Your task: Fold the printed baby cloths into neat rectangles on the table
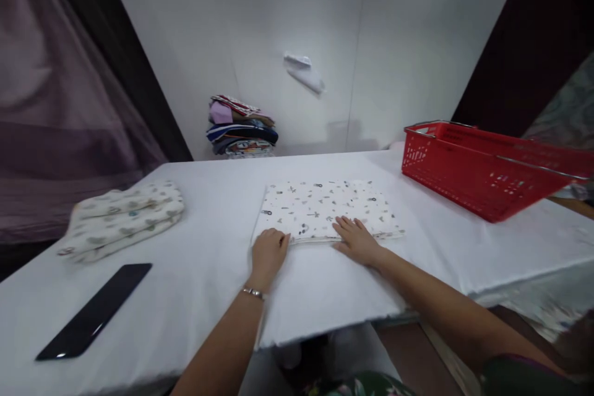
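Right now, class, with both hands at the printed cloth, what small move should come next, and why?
Probably slide the right hand along the near edge of the printed cloth, pressing it flat: that hand lies spread over the edge, while the left hand is at the near-left corner and could steady it.

Plain pale-grey wall [408,43] behind, thin vertical seam [358,43] right of centre. Blurry white object [304,77] on wall, can't tell what. Left side: mauve curtain [51,86], folds visible, darker band low down; black slanted strip [116,43] between curtain and wall. Right side: very dark maroon panel [515,43], also slanted, greyish patterned surface [568,105] at far edge. White-covered table [208,229] fills foreground, far edge near wall, cover wrinkled. Light dim, cool, fairly even; soft shadow [346,133] low on wall.
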{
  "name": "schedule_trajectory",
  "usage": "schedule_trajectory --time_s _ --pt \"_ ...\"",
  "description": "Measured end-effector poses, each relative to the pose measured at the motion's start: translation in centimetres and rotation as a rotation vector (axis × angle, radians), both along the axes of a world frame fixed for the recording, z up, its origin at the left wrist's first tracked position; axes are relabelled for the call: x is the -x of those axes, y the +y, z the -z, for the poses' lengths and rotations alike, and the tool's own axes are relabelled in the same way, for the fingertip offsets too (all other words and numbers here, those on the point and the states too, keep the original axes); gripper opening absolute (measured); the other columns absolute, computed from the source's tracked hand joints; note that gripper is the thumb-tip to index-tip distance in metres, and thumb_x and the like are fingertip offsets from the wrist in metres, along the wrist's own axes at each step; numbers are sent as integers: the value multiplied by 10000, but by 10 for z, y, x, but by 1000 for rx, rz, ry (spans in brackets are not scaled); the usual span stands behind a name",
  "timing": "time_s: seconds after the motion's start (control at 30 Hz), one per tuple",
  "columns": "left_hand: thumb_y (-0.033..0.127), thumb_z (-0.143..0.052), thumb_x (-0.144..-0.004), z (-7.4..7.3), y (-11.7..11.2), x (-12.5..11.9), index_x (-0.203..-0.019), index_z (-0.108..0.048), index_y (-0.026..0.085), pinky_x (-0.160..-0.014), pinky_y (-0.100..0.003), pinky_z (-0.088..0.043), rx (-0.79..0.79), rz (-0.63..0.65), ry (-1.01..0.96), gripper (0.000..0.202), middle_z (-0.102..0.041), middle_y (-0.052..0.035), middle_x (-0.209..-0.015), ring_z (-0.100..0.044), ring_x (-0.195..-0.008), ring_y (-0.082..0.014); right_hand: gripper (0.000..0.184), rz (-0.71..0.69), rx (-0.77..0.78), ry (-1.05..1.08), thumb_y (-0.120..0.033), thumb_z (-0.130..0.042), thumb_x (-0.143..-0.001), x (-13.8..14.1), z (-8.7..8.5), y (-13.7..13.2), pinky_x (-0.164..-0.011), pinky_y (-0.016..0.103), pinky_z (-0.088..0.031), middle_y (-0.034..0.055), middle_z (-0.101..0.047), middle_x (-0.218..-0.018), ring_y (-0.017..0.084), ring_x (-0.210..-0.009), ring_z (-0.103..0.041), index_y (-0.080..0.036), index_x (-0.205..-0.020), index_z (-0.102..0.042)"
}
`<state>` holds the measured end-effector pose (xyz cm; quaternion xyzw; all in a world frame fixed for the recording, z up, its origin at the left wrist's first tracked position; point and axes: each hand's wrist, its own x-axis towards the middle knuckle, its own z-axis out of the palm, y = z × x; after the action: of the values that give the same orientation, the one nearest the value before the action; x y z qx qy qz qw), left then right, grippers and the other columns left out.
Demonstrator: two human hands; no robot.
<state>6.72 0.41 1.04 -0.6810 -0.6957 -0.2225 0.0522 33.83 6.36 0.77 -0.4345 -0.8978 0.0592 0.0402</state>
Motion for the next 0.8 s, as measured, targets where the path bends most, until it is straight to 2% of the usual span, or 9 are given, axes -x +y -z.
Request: schedule_trajectory --time_s 0.13,0.27,0.4,0.5,0.63,0.8 --pt "315 -432 -889 -6 -2 17 -793 -655 206 -792 -314 -413 40 -141 -5 267 -649 -47 -879 -563 -888 -194 705 8 -41 -4 -612 -249 -916 -3 17 -1 -1129 479 -137 103 -210 -1527 252 -1410 -165 -165 -1459 -303" --pt "330 -452 -866 -14 3 35 -986 -656 189 -852 -342 -416 50 -276 -8 275 -632 -79 -1034 -541 -1005 -233 677 0 -91 17 -601 -244 -920 -5 23 -1 -1124 483 -158 96 -221 -1525 251 -1407 -178 -184 -1446 -334" --pt "406 -441 -863 -18 8 47 -1133 -583 150 -833 -355 -432 217 -413 -91 398 -588 -125 -1163 -534 -1077 -263 651 -7 -115 24 -588 -253 -924 -6 27 0 -1119 493 -174 87 -240 -1521 249 -1404 -192 -207 -1447 -329" --pt "437 -436 -853 -20 12 52 -1115 -568 165 -809 -346 -438 353 -448 -203 399 -603 -132 -1171 -567 -1062 -257 642 -7 -133 12 -582 -263 -925 -6 29 0 -1118 494 -182 84 -255 -1515 248 -1400 -204 -206 -1438 -348" --pt "462 -483 -810 -24 17 55 -991 -589 188 -752 -324 -438 493 -449 -326 345 -659 -120 -1080 -606 -1012 -259 660 -9 -145 -19 -596 -250 -922 -6 29 -1 -1119 494 -189 86 -260 -1511 250 -1399 -208 -190 -1432 -360" --pt "446 -534 -774 -28 20 55 -877 -575 190 -707 -298 -429 489 -440 -386 279 -674 -108 -1025 -618 -974 -250 639 0 -159 -32 -577 -275 -920 -6 32 -1 -1118 495 -203 89 -286 -1501 254 -1389 -237 -192 -1419 -385"
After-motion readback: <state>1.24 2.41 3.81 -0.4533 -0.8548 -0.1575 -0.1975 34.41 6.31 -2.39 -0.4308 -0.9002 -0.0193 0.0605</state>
